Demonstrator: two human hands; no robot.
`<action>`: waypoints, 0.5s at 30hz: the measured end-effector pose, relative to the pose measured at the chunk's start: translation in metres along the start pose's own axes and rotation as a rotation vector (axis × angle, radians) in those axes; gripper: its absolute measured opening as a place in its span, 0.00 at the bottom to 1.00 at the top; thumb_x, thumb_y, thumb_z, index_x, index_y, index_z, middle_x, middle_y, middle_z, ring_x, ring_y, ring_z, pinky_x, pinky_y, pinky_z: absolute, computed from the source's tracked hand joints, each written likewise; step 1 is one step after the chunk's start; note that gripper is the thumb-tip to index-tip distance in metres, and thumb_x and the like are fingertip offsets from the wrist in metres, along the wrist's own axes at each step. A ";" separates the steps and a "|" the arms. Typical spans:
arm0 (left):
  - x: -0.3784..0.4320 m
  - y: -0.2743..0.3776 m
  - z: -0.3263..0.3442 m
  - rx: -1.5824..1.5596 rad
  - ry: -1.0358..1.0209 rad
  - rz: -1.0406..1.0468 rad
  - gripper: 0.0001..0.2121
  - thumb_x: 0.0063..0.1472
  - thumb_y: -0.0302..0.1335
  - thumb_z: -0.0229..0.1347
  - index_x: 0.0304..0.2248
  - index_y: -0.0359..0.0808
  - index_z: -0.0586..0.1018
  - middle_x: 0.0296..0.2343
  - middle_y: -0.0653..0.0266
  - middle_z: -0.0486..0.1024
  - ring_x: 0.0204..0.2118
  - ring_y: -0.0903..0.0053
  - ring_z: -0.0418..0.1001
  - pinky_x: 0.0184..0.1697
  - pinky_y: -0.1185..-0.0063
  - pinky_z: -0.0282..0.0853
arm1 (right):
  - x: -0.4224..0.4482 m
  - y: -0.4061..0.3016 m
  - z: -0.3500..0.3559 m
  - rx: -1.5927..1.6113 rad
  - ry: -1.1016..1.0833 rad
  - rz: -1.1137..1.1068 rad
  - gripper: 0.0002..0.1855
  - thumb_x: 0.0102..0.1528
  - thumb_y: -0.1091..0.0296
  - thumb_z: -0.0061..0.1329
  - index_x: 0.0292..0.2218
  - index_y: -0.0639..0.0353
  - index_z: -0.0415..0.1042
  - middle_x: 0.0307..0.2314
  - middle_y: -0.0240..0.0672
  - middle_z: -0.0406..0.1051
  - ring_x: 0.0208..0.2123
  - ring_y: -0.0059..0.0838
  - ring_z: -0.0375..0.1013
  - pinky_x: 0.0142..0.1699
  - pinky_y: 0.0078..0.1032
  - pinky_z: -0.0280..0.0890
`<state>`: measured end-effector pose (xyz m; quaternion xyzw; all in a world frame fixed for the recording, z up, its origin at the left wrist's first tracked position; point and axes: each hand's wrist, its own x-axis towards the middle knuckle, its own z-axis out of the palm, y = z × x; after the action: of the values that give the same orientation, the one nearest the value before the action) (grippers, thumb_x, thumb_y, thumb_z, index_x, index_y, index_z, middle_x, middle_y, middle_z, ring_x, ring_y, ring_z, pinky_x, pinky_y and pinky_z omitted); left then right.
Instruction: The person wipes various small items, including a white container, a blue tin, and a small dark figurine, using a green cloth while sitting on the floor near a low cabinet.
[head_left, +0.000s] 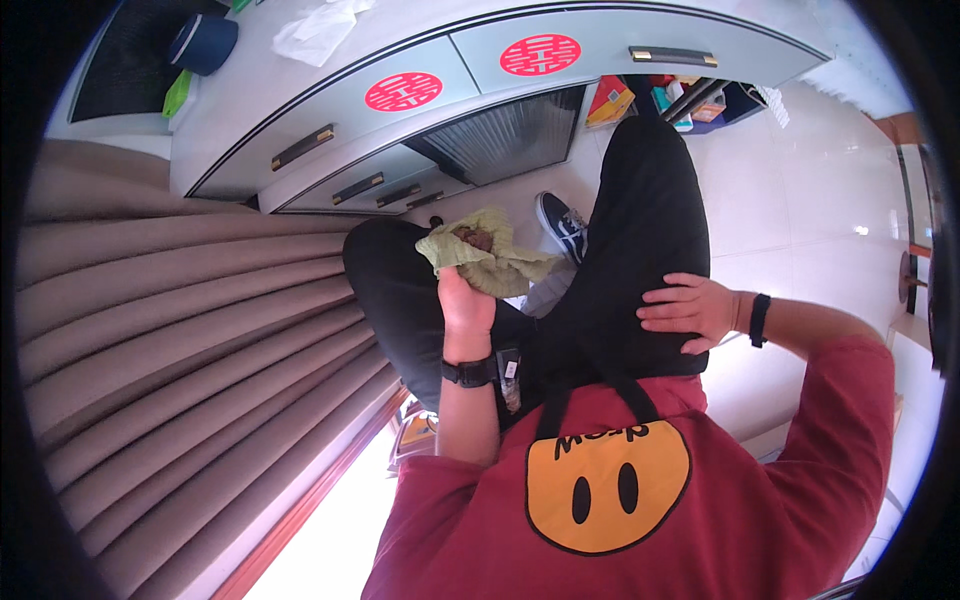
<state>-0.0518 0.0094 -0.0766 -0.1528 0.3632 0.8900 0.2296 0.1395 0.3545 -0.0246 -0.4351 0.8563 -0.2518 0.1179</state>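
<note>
My left hand holds up a crumpled yellow-green cloth or paper sheet above my left knee. A small brown lump lies in its folds; what it is I cannot tell. The sheet hides most of my left fingers. My right hand rests flat on my right thigh in black trousers, fingers apart, holding nothing. Between my legs, beside my left wrist, lies a small clear packet with a white label.
Ahead stands a white cabinet with dark handles and red paper cut-outs. White tissue and a dark blue container sit on top. Brown curtains hang at left. A box with items stands on the tiled floor beyond my right knee.
</note>
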 end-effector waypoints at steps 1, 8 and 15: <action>0.000 -0.001 0.001 0.008 0.003 -0.016 0.22 0.69 0.40 0.43 0.56 0.35 0.65 0.54 0.59 0.66 0.57 0.63 0.63 0.61 0.64 0.58 | 0.005 -0.002 -0.006 0.004 -0.009 0.026 0.32 0.60 0.45 0.37 0.58 0.54 0.64 0.59 0.34 0.61 0.63 0.36 0.56 0.67 0.42 0.43; 0.000 -0.001 0.011 0.009 -0.071 0.005 0.24 0.69 0.41 0.42 0.57 0.34 0.63 0.54 0.57 0.65 0.57 0.63 0.64 0.61 0.65 0.59 | 0.063 0.045 -0.035 -0.161 0.066 0.370 0.33 0.54 0.49 0.46 0.54 0.63 0.67 0.56 0.41 0.63 0.62 0.40 0.55 0.68 0.46 0.42; -0.007 0.005 0.000 -0.025 0.006 0.039 0.24 0.69 0.43 0.43 0.56 0.33 0.64 0.55 0.56 0.65 0.58 0.61 0.63 0.62 0.64 0.57 | 0.095 0.147 -0.055 -0.446 -0.335 0.846 0.28 0.57 0.45 0.40 0.44 0.60 0.76 0.45 0.39 0.72 0.58 0.38 0.60 0.67 0.48 0.39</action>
<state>-0.0488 0.0040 -0.0704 -0.1513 0.3558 0.8982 0.2092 -0.0410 0.3687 -0.0544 -0.0990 0.9600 0.0803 0.2495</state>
